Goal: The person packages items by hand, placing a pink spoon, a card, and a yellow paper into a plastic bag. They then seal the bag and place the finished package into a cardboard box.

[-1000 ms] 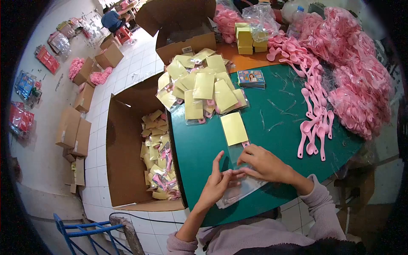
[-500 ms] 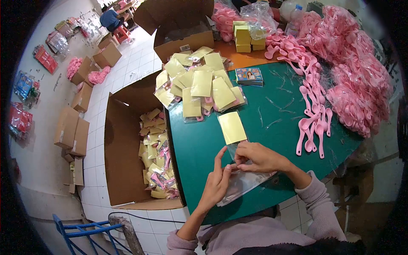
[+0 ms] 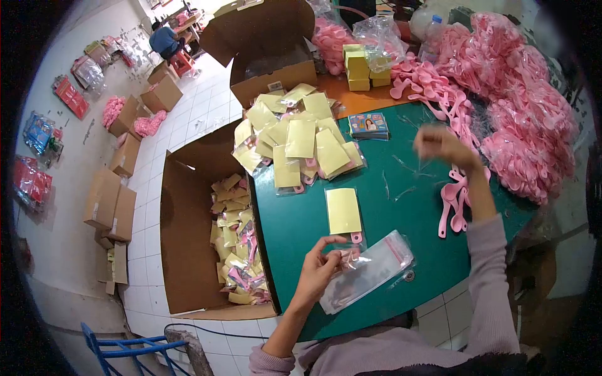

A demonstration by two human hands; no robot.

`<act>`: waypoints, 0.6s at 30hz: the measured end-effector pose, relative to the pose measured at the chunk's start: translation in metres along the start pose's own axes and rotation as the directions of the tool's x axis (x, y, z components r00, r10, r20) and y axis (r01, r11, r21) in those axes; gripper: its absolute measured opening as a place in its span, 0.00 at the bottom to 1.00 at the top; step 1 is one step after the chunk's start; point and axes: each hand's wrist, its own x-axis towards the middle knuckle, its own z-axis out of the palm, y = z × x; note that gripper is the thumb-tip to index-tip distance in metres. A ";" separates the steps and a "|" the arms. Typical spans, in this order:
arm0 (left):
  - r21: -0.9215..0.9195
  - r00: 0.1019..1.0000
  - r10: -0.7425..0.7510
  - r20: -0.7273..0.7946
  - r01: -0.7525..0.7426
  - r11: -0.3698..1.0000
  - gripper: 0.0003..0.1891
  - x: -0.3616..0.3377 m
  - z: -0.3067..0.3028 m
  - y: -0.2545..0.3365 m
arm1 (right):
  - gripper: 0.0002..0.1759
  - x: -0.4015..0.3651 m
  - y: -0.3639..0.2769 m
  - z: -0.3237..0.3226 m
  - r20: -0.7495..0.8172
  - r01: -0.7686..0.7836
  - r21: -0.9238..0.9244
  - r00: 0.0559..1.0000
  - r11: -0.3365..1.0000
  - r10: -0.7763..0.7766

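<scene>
My left hand (image 3: 318, 268) is closed, thumb and index finger pinching a crinkled clear plastic bag (image 3: 352, 257) over the table's front part. Just beyond it lies a packet with a pale yellow card (image 3: 343, 211) and a pink spoon end (image 3: 357, 237) showing below the card. Flat clear bags (image 3: 370, 276) with a red strip rest in a stack to the right of this hand. Over the right half of the table, my right hand (image 3: 444, 145) is raised close to the pink spoons (image 3: 453, 199), its fingers smeared by motion.
Packets with yellow cards (image 3: 301, 135) are heaped at the table's left edge, beside a large carton (image 3: 200, 247) holding more. Printed cards (image 3: 369, 126) lie stacked further back. Bagged pink spoons (image 3: 527, 113) pile up at right. Another person (image 3: 164, 41) sits far off.
My right hand has left the left hand and swung up and right toward the spoons. The yellow-card packet now lies flat, with a pink spoon end visible.
</scene>
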 end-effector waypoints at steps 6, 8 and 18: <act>-0.072 1.000 -0.017 -0.019 0.016 0.997 0.08 -0.002 0.009 0.002 | 0.31 -0.026 0.011 0.049 -0.212 0.190 -0.667 0.879 0.721 -0.428; -0.069 0.999 -0.037 -0.023 0.036 0.997 0.07 -0.001 0.012 0.004 | 0.28 -0.034 -0.009 0.128 -0.023 0.249 -0.548 0.950 0.799 -0.312; 0.473 0.992 0.111 0.060 -0.126 0.872 0.17 -0.009 0.013 0.013 | 0.07 -0.037 0.001 0.160 -0.102 0.106 -0.179 0.987 0.978 -0.125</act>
